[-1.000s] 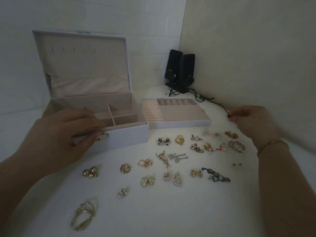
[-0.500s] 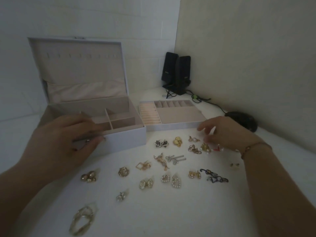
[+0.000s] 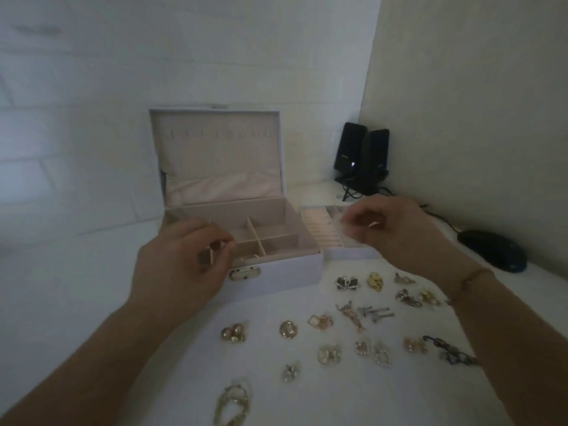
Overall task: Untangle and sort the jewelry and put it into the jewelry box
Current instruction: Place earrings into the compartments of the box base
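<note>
While left hand (image 3: 184,265) rests curled on jewelry box (image 3: 276,272) front edge, grip unclear, right hand (image 3: 396,232) pinches small blurred piece over removable tray (image 3: 319,229); earrings (image 3: 362,318) scattered on surface (image 3: 92,302) nearer camera; box lid upright.

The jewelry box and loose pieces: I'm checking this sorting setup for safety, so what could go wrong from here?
1. The right hand holds something small and blurred over the removable tray; a loose grip could drop it outside the tray.
2. The right forearm hangs over the loose earrings and the dark chain; lowering it could sweep them together.
3. The left hand is at the jewelry box front edge; a nudge might shift it.
</note>
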A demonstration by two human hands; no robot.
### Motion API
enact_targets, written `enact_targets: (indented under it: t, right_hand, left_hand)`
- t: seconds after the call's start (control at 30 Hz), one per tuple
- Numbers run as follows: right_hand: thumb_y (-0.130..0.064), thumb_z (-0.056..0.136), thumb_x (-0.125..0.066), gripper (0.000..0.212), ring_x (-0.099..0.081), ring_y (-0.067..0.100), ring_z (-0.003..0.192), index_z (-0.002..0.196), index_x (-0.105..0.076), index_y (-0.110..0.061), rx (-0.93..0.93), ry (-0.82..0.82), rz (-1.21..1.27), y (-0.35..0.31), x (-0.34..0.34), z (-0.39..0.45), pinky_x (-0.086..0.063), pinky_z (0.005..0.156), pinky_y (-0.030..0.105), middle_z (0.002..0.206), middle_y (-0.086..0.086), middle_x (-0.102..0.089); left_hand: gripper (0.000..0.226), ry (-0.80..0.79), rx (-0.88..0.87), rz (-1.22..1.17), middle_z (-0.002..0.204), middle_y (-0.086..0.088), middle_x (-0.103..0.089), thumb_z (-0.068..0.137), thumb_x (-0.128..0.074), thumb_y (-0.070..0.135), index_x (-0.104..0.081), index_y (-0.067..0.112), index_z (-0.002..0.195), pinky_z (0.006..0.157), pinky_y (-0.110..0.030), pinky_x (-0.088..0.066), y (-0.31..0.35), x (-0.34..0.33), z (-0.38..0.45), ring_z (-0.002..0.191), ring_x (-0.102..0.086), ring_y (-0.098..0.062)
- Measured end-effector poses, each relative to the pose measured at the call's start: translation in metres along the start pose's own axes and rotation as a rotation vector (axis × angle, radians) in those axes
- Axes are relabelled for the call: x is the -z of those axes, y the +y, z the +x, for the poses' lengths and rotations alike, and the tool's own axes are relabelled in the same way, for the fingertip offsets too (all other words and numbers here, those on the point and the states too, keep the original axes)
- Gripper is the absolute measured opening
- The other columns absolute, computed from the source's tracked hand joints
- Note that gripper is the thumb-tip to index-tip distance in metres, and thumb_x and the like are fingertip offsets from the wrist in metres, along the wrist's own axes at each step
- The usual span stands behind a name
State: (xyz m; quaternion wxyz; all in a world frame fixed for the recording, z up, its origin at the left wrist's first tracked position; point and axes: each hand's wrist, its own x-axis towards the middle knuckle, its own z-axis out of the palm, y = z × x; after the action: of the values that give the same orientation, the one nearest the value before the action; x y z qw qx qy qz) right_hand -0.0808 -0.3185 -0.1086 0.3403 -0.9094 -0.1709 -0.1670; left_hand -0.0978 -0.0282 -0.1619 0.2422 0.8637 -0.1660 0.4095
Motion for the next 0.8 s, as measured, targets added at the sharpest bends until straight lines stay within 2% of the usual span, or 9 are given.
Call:
enact_targets:
  t: [0.1,0.27,0.37,0.5,0.6,0.67,0.73,0.8]
  right_hand:
    - [-0.012,0.08,-0.072,0.009,-0.063,0.003,0.076,0.085,-0.071,-0.02,0.117,-0.082,0.03,-0.023,-0.026,0.019,-0.045,0.067,0.005,0.081,-0.01,-0.07]
    - [-0.017,0.08,-0.072,0.012,-0.062,-0.002,0.07,0.083,-0.07,-0.028,0.088,-0.168,0.02,-0.022,-0.048,0.037,-0.047,0.066,0.01,0.078,-0.013,-0.07]
    - [-0.013,0.081,-0.071,0.014,-0.062,-0.005,0.069,0.082,-0.07,-0.027,0.096,-0.079,0.001,-0.018,-0.037,0.036,-0.045,0.066,0.005,0.074,-0.021,-0.066]
    - [-0.013,0.082,-0.07,0.01,-0.064,0.004,0.075,0.084,-0.073,-0.022,0.048,0.061,0.046,-0.003,-0.002,0.025,-0.046,0.067,0.006,0.078,-0.011,-0.072]
    - [-0.009,0.084,-0.067,0.021,-0.065,0.006,0.067,0.082,-0.071,-0.03,-0.007,0.099,0.048,0.022,0.025,0.01,-0.045,0.064,0.009,0.07,-0.007,-0.071]
    - [-0.007,0.085,-0.065,0.025,-0.063,0.003,0.061,0.081,-0.07,-0.031,-0.086,0.086,-0.007,0.04,0.036,-0.004,-0.044,0.06,0.009,0.069,-0.005,-0.07]
    - [-0.004,0.086,-0.063,0.027,-0.062,0.004,0.06,0.08,-0.068,-0.03,-0.163,0.045,-0.107,0.055,0.042,-0.017,-0.042,0.057,0.01,0.076,-0.005,-0.071]
    - [-0.009,0.086,-0.064,0.027,-0.061,0.001,0.066,0.078,-0.065,-0.035,-0.173,-0.069,-0.292,0.065,0.048,-0.028,-0.04,0.059,0.011,0.086,-0.01,-0.07]
  left_hand:
    - [0.019,-0.015,-0.021,-0.01,0.076,0.013,-0.062,0.084,-0.056,0.037,-0.071,0.026,0.079,0.059,-0.029,-0.051,-0.003,0.001,0.0,0.071,-0.052,-0.005]
    - [0.016,-0.019,-0.046,-0.041,0.076,0.012,-0.062,0.085,-0.059,0.035,-0.071,0.025,0.08,0.058,-0.029,-0.051,-0.006,0.0,0.0,0.071,-0.055,-0.006]
    - [0.014,-0.02,-0.052,-0.036,0.076,0.012,-0.062,0.084,-0.06,0.034,-0.071,0.026,0.08,0.057,-0.029,-0.05,-0.008,0.001,0.0,0.07,-0.053,-0.005]
    - [0.015,-0.037,-0.073,-0.037,0.075,0.012,-0.062,0.085,-0.059,0.035,-0.071,0.026,0.08,0.056,-0.027,-0.05,-0.007,0.001,0.0,0.07,-0.055,-0.004]
    - [0.018,-0.063,-0.074,-0.037,0.076,0.013,-0.062,0.085,-0.057,0.037,-0.071,0.027,0.081,0.057,-0.028,-0.05,-0.007,0.0,0.0,0.072,-0.055,-0.004]
    - [0.021,-0.088,-0.075,-0.025,0.076,0.015,-0.062,0.085,-0.055,0.041,-0.071,0.028,0.082,0.057,-0.027,-0.05,-0.009,0.0,-0.001,0.071,-0.053,-0.003]
    - [0.023,-0.106,-0.075,-0.008,0.077,0.016,-0.061,0.085,-0.053,0.043,-0.071,0.029,0.083,0.057,-0.027,-0.049,-0.009,0.0,-0.002,0.071,-0.051,-0.003]
    - [0.024,-0.114,-0.075,0.0,0.078,0.015,-0.061,0.084,-0.052,0.044,-0.07,0.029,0.083,0.058,-0.027,-0.049,-0.008,-0.001,-0.002,0.074,-0.051,-0.003]
